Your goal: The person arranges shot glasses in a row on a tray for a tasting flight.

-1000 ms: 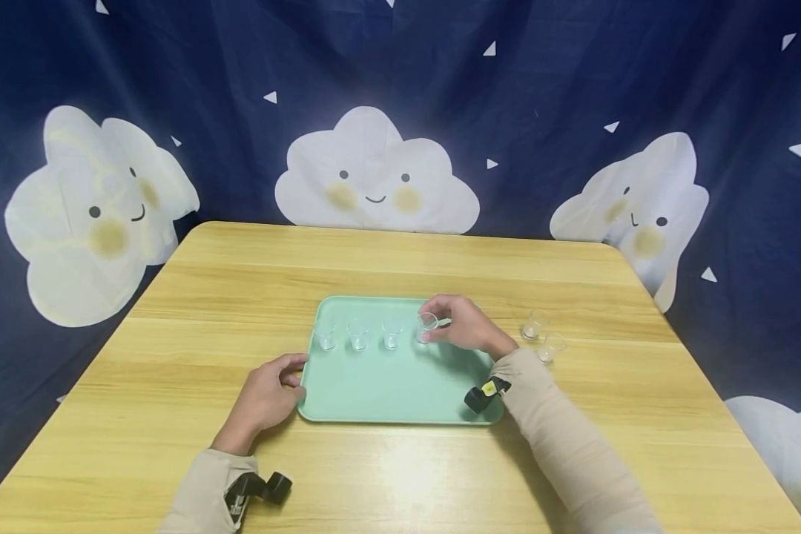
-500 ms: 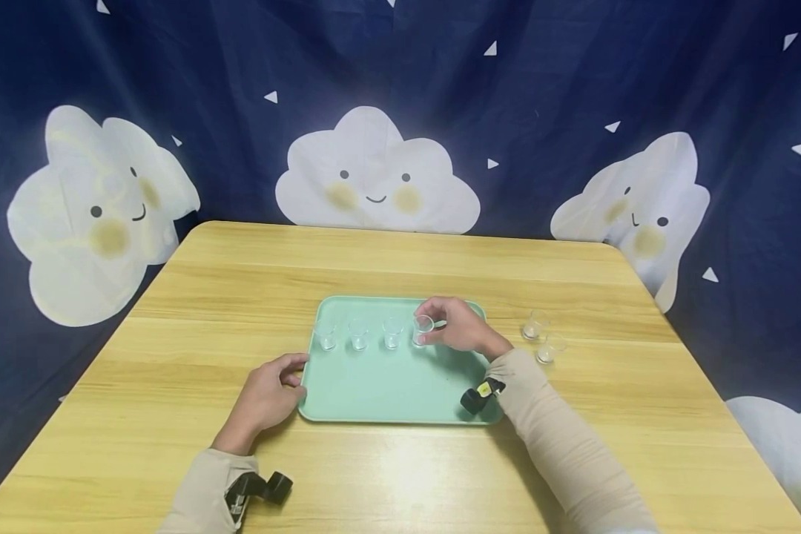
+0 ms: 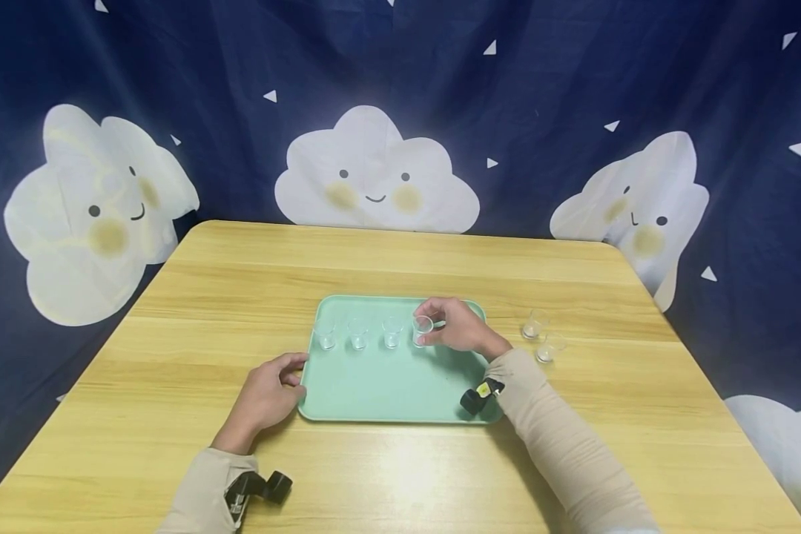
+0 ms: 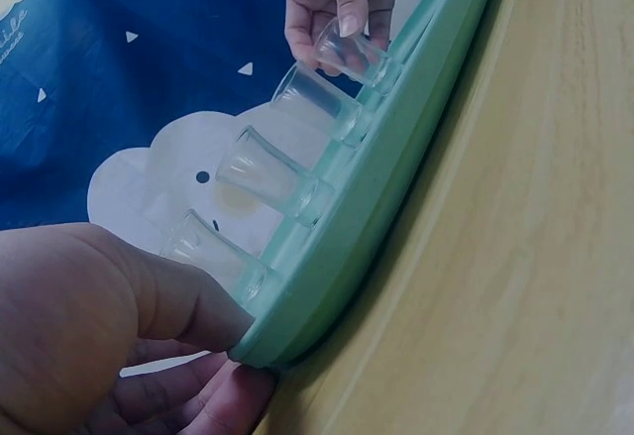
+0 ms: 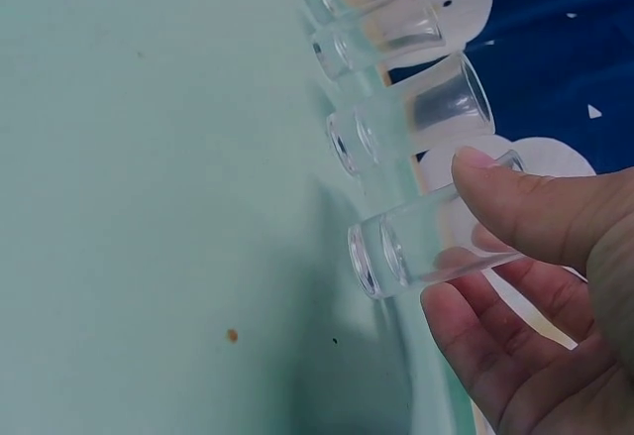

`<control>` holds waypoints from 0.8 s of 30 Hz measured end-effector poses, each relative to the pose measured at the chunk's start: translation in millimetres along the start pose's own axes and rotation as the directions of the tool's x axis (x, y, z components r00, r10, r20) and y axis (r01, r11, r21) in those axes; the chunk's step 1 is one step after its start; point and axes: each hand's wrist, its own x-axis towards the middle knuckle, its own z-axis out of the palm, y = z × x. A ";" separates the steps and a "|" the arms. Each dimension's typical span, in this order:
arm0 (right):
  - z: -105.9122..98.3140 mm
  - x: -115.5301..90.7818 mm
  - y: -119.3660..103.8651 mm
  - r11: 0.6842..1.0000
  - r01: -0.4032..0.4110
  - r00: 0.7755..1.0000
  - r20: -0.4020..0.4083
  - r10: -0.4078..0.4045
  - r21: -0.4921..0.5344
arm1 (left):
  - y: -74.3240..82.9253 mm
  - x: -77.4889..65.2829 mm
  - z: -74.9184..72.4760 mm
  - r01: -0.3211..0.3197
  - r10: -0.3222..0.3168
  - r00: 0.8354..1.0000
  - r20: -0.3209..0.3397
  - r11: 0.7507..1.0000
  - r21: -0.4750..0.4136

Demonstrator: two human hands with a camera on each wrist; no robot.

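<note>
A light green tray (image 3: 387,386) lies on the wooden table. My left hand (image 3: 269,394) holds its left edge, the thumb (image 4: 193,306) at the rim and the fingers lower, by the outer side. My right hand (image 3: 459,324) holds a clear shot glass (image 5: 426,242) between thumb and fingers, upright at the right end of a row. Three more shot glasses stand in that row on the tray: a left one (image 3: 326,335), a middle one (image 3: 358,335) and a right one (image 3: 391,334), the last closest to the held glass.
To the right of the tray, two more clear glasses stand on the table (image 3: 400,475): a farther glass (image 3: 534,324) and a nearer glass (image 3: 549,347). A dark blue curtain (image 3: 240,44) with clouds hangs behind the table.
My right hand has shifted slightly left with the shot glass, closer to the row, then stayed almost still. The left hand and the tray have not moved.
</note>
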 end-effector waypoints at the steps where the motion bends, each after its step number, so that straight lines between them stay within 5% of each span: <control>1: 0.0 0.0 -0.2 1.000 -0.003 1.000 0.001 0.003 0.002 | -0.2 0.1 0.1 0.001 -0.001 1.000 0.000 1.000 0.000; 17: -19.4 -16.9 6.8 0.996 0.052 0.999 0.011 -0.053 0.068 | 0.1 0.4 0.7 0.002 -0.002 1.000 0.002 1.000 0.003; 24: -43.2 -37.3 7.9 0.946 0.061 0.995 -0.096 -0.031 0.320 | 0.2 0.3 -0.1 0.009 -0.009 1.000 0.006 1.000 0.004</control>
